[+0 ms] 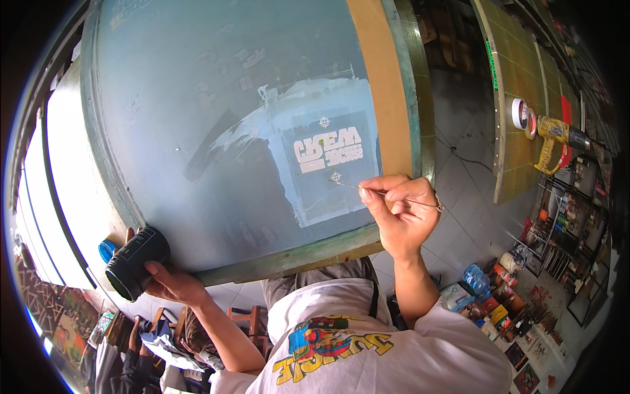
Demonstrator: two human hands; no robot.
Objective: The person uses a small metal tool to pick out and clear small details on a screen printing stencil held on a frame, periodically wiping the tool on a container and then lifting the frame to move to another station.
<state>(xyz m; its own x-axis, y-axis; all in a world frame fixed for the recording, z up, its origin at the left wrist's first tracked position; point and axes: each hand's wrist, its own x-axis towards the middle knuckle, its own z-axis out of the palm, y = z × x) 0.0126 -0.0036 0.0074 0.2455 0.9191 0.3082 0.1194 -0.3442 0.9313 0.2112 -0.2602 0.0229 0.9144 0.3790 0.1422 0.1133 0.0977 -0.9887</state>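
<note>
Right hand (400,213) pinched shut on thin needle (387,194), tip touching screen (230,131) mesh just below light stencil patch (328,164), near right frame edge. Left hand (167,279) wrapped round black jar (134,262) at near-left frame corner, bracing frame. Best kept shallow and light on tip, judged: mesh tears easily. Best to steady wrist against wooden frame (384,85). Yellow heat gun (558,134) far right, well apart.

The can (134,261) sits under the screen's (216,131) left corner; the needle (384,194) touches its right part.
</note>
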